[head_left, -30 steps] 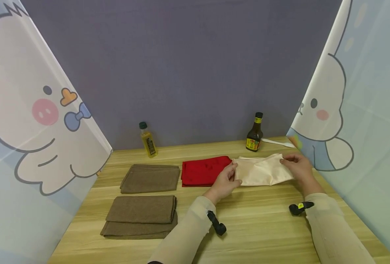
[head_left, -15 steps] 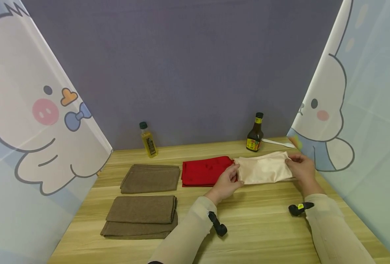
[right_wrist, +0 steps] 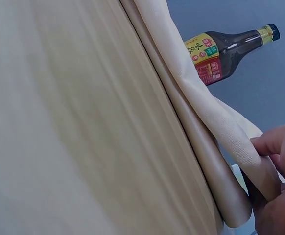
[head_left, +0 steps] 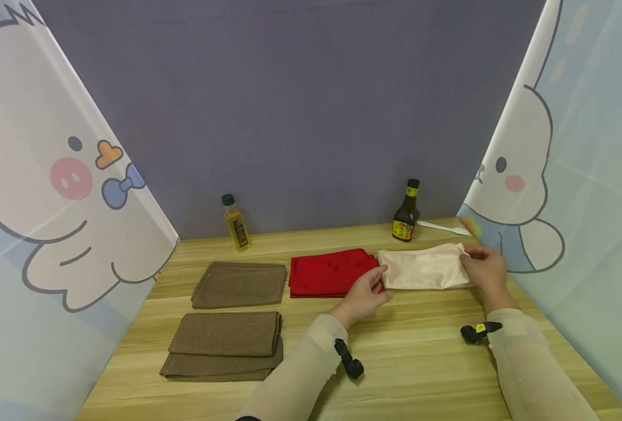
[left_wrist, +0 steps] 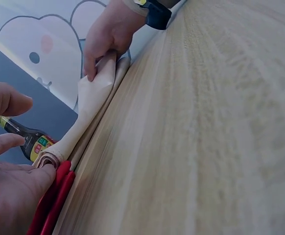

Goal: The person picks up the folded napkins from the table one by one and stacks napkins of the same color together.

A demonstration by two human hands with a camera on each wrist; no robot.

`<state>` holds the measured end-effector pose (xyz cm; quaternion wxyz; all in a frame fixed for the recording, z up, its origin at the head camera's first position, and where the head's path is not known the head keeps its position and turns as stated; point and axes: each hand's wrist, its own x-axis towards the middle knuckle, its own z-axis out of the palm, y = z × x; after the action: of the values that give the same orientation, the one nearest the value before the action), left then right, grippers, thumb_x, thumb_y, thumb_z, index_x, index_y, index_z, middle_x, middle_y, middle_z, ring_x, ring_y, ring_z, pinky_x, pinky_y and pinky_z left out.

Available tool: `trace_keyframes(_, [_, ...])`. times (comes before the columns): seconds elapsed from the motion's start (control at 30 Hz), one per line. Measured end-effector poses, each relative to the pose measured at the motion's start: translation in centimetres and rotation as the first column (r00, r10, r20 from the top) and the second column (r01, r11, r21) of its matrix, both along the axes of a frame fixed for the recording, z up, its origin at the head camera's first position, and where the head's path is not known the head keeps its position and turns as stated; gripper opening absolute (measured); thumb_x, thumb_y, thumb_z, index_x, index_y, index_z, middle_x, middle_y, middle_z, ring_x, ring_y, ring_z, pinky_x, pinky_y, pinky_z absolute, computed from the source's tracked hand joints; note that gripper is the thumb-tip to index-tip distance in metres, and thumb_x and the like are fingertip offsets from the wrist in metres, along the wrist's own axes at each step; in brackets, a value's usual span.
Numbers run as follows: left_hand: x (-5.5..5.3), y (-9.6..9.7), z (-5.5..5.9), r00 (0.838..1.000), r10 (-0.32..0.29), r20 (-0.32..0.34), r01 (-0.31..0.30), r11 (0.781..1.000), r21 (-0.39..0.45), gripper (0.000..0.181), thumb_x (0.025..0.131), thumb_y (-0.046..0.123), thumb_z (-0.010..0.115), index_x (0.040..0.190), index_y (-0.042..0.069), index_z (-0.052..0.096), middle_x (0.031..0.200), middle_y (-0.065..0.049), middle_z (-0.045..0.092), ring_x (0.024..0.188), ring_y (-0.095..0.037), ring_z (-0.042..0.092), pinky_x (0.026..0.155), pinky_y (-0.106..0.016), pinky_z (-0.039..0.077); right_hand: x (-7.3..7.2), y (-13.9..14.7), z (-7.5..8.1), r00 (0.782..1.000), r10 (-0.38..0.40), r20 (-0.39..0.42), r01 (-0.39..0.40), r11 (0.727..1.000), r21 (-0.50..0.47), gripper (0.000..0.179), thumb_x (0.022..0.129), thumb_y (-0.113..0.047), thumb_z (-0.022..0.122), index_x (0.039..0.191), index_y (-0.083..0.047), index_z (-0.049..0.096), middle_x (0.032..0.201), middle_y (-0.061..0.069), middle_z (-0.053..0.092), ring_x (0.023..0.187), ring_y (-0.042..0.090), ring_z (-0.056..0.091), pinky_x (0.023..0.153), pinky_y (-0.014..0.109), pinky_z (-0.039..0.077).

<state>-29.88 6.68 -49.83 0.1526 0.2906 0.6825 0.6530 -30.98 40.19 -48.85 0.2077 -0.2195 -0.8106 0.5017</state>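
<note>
A cream satin cloth (head_left: 421, 270), folded into a rectangle, lies at the right of the table, its left edge against a folded red cloth (head_left: 328, 273). My right hand (head_left: 487, 272) pinches the cream cloth's upper layers at its right end; in the right wrist view that layer stands lifted off the fold beneath. At the seam between the cream and red cloths is my left hand (head_left: 362, 295), thumb and fingers apart. In the left wrist view its fingertips (left_wrist: 47, 171) touch the cream cloth's folded edge without closing round it.
Two folded brown cloths, a rear one (head_left: 239, 285) and a front one (head_left: 224, 339), lie on the left. A yellow oil bottle (head_left: 236, 225) and a dark sauce bottle (head_left: 406, 211) stand along the back, with a white utensil handle (head_left: 444, 227) beside the latter. Printed panels flank the table.
The cream cloth has shifted slightly right, uncovering more of the red cloth's right end. Both hands have moved a little right with it, and its top looks flatter.
</note>
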Motion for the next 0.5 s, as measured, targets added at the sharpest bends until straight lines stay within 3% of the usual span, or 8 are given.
trace_keyframes(0.2, [0.45, -0.09, 0.40, 1.000, -0.008, 0.011, 0.008, 1.000, -0.015, 0.067, 0.101, 0.000, 0.062, 0.162, -0.001, 0.033, 0.169, -0.011, 0.029, 0.156, -0.025, 0.024, 0.121, -0.038, 0.031, 0.00, 0.35, -0.03, 1.000, -0.011, 0.020, 0.010, 1.000, 0.011, 0.031, 0.096, -0.021, 0.073, 0.119, 0.000, 0.070, 0.084, -0.017, 0.059, 0.079, 0.000, 0.054, 0.067, 0.013, 0.047])
trace_keyframes(0.5, [0.40, 0.21, -0.04, 1.000, -0.015, -0.001, 0.015, 1.000, -0.010, 0.068, 0.099, -0.001, 0.063, 0.160, -0.004, 0.034, 0.168, -0.013, 0.031, 0.155, -0.027, 0.025, 0.121, -0.039, 0.031, 0.27, 0.69, -0.04, 0.999, -0.030, -0.013, 0.031, 0.998, 0.049, 0.029, 0.095, -0.017, 0.072, 0.117, 0.002, 0.075, 0.076, -0.024, 0.060, 0.074, -0.005, 0.053, 0.068, 0.013, 0.045])
